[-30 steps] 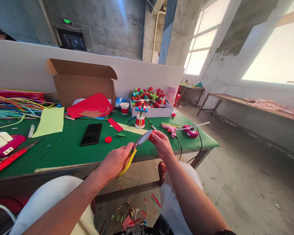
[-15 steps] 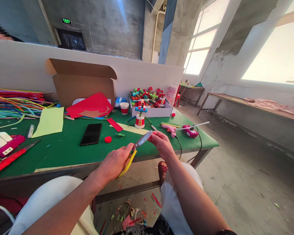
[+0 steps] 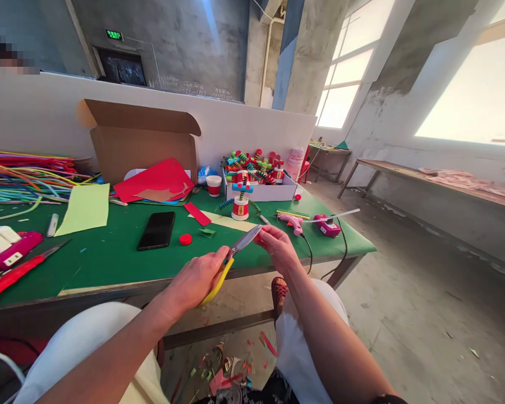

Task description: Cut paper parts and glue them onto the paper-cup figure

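Observation:
My left hand (image 3: 200,279) is closed around yellow-handled scissors (image 3: 244,241), their blades pointing up and right over the table's front edge. At the blade tips, the fingers of my right hand (image 3: 276,247) pinch a small red piece, mostly hidden by the fingertips. Beyond them a small figure (image 3: 240,208) made from a red-and-white paper cup stands upright, with a blue tube on top and coiled green and blue arms. Left of the scissors lie a red round cap (image 3: 186,239), a folded green paper scrap (image 3: 207,232) and a red paper strip (image 3: 197,214).
A white box (image 3: 261,193) of similar figures stands behind. A pink glue gun (image 3: 293,223) and purple power socket (image 3: 327,226) sit right, their cords hanging over the edge. Left are a black phone (image 3: 156,230), red-handled scissors (image 3: 17,277), pale green paper (image 3: 84,209) and colourful pipe cleaners (image 3: 29,177).
The scissor blades have come a little closer together near my right fingertips. Both hands stay in nearly the same place.

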Available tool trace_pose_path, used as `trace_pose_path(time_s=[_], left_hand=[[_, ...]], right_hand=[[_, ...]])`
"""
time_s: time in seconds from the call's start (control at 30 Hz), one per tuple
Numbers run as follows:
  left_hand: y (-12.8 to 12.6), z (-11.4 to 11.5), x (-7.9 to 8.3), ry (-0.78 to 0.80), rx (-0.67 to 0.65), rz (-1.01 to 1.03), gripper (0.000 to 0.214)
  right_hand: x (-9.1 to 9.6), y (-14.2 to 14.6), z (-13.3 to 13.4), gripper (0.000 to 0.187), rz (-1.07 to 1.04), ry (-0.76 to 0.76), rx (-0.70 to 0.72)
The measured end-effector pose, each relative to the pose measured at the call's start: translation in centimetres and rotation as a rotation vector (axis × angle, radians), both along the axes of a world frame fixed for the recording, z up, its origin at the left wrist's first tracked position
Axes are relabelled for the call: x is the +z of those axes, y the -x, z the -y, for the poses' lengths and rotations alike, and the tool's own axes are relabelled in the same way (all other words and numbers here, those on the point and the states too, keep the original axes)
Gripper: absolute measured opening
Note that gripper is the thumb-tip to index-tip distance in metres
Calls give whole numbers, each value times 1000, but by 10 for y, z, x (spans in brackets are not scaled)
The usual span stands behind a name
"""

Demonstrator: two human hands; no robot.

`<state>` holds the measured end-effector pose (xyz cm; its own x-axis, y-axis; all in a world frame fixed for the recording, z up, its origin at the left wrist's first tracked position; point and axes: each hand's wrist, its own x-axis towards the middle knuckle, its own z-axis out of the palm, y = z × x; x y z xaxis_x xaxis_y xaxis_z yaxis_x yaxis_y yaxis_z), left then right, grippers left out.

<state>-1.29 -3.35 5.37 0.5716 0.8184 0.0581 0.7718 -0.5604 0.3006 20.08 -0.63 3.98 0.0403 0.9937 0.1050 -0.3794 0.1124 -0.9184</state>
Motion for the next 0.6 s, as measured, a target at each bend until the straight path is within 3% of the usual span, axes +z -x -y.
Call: trace_pose_path(time_s=[0.6], left_hand=[[3, 0, 0, 31, 4, -12, 29]], right_hand=[[1, 1, 0, 28, 7, 13, -6]])
